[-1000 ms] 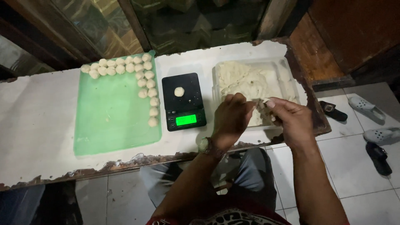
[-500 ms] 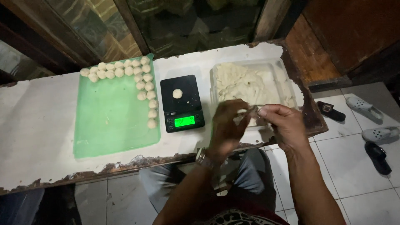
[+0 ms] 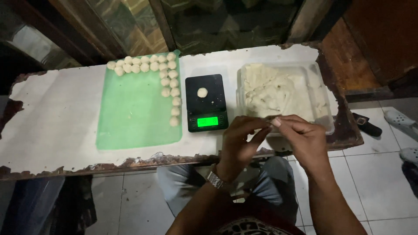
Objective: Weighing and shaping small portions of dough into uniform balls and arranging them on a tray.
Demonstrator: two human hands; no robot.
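Note:
My left hand (image 3: pixel 238 141) and my right hand (image 3: pixel 302 137) meet at the fingertips over the near edge of a clear plastic tub (image 3: pixel 327 119) of pale dough (image 3: pixel 278 93). They pinch a small bit of dough between them; it is mostly hidden by the fingers. A black digital scale (image 3: pixel 206 115) with a lit green display stands left of the tub, with one dough ball (image 3: pixel 202 92) on its pan. Several small dough balls (image 3: pixel 167 80) line the far and right edges of a green mat (image 3: pixel 135 113).
The white table (image 3: pixel 52 122) has a chipped front edge (image 3: pixel 130 163). A dark window frame (image 3: pixel 174 21) runs behind it. Sandals (image 3: pixel 368 125) lie on the tiled floor at the right. My knees show under the table edge.
Both hands have shifted slightly left and toward me along the tub's near edge, fingertips still working together. The ball on the scale has not moved.

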